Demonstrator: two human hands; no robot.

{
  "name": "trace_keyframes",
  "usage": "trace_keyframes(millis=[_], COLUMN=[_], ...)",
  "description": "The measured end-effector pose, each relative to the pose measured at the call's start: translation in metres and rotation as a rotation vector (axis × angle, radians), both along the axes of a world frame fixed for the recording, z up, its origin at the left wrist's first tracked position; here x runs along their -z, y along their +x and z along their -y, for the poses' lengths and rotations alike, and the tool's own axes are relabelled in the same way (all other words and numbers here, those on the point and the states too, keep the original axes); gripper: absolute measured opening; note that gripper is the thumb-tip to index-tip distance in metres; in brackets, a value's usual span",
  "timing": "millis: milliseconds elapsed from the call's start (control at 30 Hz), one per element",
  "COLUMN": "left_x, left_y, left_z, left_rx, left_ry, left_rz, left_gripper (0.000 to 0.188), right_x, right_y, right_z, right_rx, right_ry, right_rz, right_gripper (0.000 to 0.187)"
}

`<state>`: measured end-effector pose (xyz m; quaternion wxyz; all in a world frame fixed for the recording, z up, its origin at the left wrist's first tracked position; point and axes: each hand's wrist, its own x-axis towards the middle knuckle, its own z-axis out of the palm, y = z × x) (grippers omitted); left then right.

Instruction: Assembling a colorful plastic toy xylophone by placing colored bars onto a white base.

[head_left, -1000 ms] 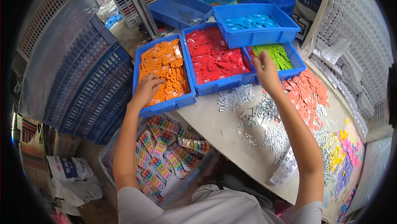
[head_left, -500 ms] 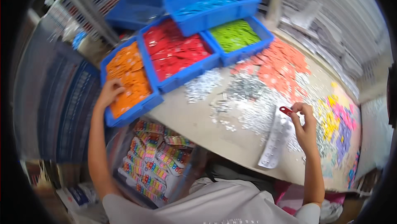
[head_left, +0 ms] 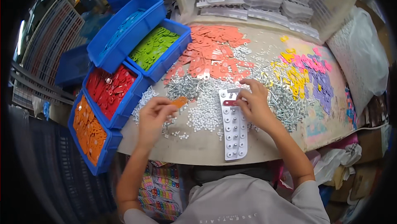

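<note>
Between the thumb and fingers of my left hand [head_left: 155,118] is a small flat orange plastic tab [head_left: 179,101], held above the table. A white plastic strip [head_left: 228,151] with rows of round seats and metal pins lies upright before me on the table. Near its far end a dark red plastic tab [head_left: 230,103] lies across the strip. My right hand [head_left: 255,102] reaches over from the right, its thumb and fingertips closed at the right end of that red tab. The fingertips partly hide that end.
Blue bins at the left hold orange tabs [head_left: 87,127], red tabs [head_left: 109,85], green tabs [head_left: 155,46] and blue tabs [head_left: 124,29]. Loose coral tabs [head_left: 211,50], white rings [head_left: 204,114], metal pins [head_left: 285,106] and purple pieces [head_left: 320,89] cover much of the table. Finished colourful strips [head_left: 161,187] lie below.
My left hand has left the orange bin and come right with an orange tab. My right hand has brought the red tab down onto the white strip. The view has turned rightward.
</note>
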<state>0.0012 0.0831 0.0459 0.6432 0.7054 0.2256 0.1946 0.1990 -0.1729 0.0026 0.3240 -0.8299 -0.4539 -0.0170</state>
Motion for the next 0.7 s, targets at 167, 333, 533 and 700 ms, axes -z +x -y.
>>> trace_keyframes(millis=[167,333,533,700], left_x=[0.022,0.045,0.070,0.070], left_y=[0.063,0.114,0.145,0.154], left_z=[0.031,0.039,0.040,0.056], left_rx=[0.131,0.294,0.376,0.424], left_ry=[-0.105,0.278,0.359,0.589], left_rz=[0.012,-0.021,-0.010,-0.213], left_gripper=[0.009,0.012,0.014,0.020], right_x=[0.010,0.020,0.015,0.018], right_y=[-0.001,-0.005,-0.005,-0.006], right_z=[-0.010,-0.010,-0.014,-0.011], right_rx=[0.042,0.192,0.250,0.280], right_ry=[0.008,0.008,0.011,-0.020], right_rz=[-0.028,-0.087,-0.076,-0.103], right_gripper=[0.012,0.028,0.062,0.078])
